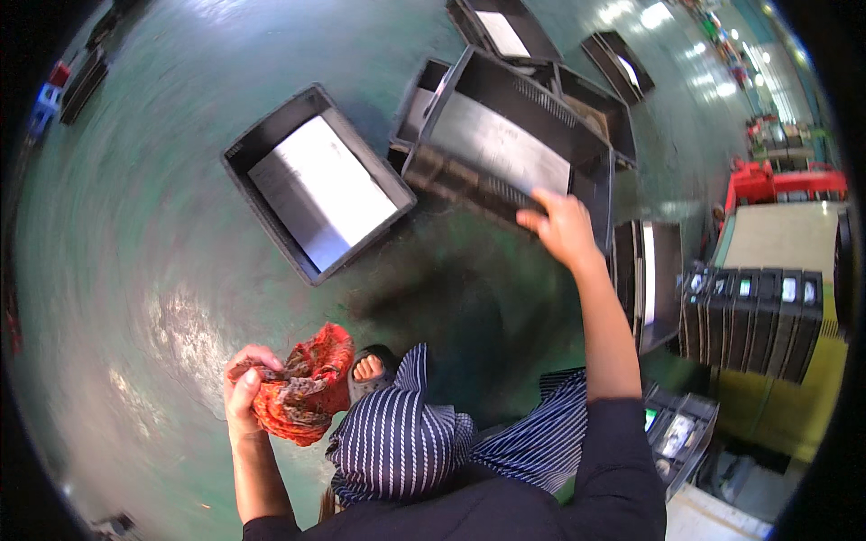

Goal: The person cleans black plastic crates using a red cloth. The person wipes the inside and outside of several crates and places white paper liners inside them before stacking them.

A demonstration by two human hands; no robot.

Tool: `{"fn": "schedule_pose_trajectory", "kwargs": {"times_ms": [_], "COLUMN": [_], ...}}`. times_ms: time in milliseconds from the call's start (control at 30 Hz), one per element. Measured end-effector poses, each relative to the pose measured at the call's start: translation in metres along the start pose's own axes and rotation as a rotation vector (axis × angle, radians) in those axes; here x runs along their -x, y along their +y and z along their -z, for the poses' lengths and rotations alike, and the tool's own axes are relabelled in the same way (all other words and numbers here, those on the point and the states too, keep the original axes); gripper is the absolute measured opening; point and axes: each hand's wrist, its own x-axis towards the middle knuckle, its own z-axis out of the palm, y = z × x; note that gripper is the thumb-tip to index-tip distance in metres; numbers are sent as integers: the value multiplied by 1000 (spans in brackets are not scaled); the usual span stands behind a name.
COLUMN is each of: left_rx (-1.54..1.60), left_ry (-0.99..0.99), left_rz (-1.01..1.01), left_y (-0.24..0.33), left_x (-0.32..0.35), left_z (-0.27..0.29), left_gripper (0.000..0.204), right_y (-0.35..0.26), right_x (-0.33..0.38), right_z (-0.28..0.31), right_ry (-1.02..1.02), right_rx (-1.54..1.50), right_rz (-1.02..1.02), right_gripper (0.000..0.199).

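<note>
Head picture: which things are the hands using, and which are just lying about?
In use:
Orange-red cloth, in the left hand
Tilted crate, right hand on its rim

Seemingly just lying about:
Separate crate at left
Stacked crates at right

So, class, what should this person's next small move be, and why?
Probably the right hand should firm its hold on the large dark crate: it alone is on that crate's near wall, since the left hand is taken up by an orange, knitted-looking bundle.
</note>
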Motion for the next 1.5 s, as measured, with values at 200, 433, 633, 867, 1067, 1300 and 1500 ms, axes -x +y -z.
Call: {"fn": "schedule_pose_trajectory", "kwargs": {"times_ms": [200, 433, 633, 867, 1067, 1300, 1500], "left_rx": [-51, -179, -276, -345, -265, -290, -341], "left_ry": [-147, -414, -345, -455, -324, -253, -187], "left_rz": [-1, 24, -17, -26, 43, -39, -131], "left_y": [1, 12, 17, 16, 9, 12, 4], "left_x": [-47, -72, -40, -39, -32, -28, -31], "left_z": [-60, -128, -141, -129, -112, -111, -131], "left_gripper": [41, 38, 38, 29, 24, 23, 27], "right_y": [18, 35, 54, 101, 139, 127, 222], "right_x": [228, 295, 263, 219, 227, 246, 286], "right_z": [-62, -184, -157, -213, -208, 43, 132], "right_ry": [9, 63, 20, -278, 114, 412, 964], "right_rx": [-298, -262, -678, -35, -222, -372, 269], "right_rz": [-153, -303, -383, -292, -225, -584, -611], "right_gripper": [26, 27, 61, 100, 12, 15, 16]}}
